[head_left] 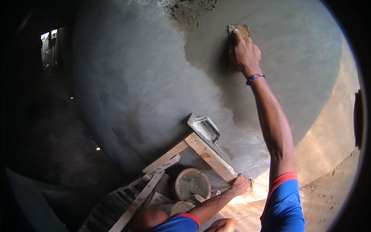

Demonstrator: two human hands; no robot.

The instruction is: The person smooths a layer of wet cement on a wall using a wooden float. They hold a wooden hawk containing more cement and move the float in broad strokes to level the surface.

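My right hand (246, 55) is stretched far up the plastered wall (154, 69), its fingers closed on a plastering trowel (242, 30). The tool's orange-brown, cement-smeared plate shows past my fingers, against the darker wet plaster; its handle is hidden under the hand. My left hand (240, 184) is low down by the near end of a wooden beam (210, 156), fingers curled around something pale that I cannot make out. A metal float (206, 129) with a bracket-like handle leans between the beam and the wall, apart from both hands.
A round bucket (193, 185) of grey mortar stands below the beam. Beside it are a second container (181, 208) and a slatted wooden frame (131, 205). Rough, uncoated wall (191, 13) shows at the top. Bare brown ground (328, 193) lies at lower right.
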